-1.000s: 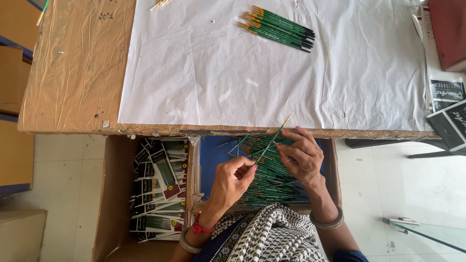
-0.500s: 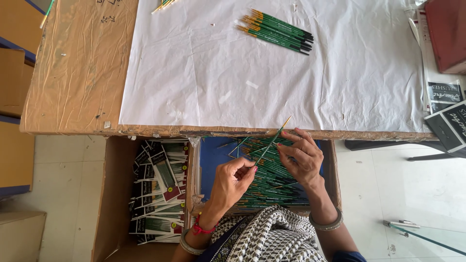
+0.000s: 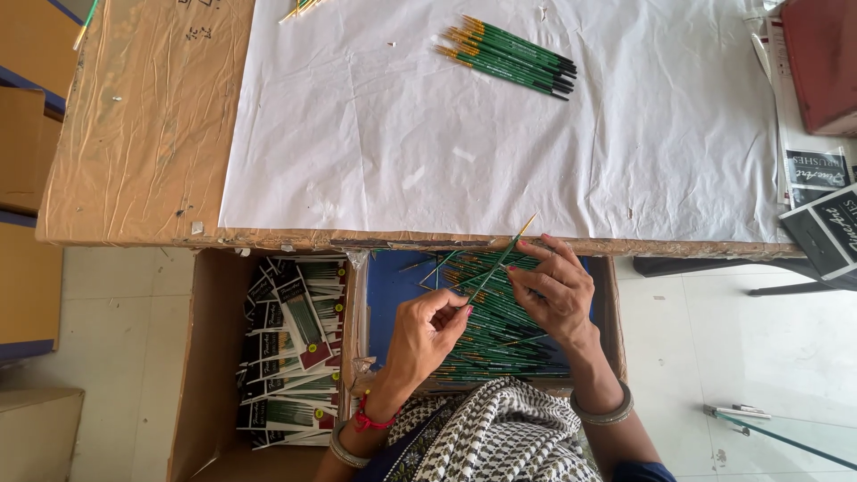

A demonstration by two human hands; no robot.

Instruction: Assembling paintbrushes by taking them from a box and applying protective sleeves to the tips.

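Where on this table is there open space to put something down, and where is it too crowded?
Bare room: the white sheet between the bundle of green brushes and the table's near edge, and the brown paper to its left. Crowded: the box of loose brushes under both hands, and the box of packaged brushes.

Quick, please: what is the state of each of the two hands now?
Left hand: closed, pinching the lower end of a thin green brush.
Right hand: fingers curled, touching the same brush higher up.
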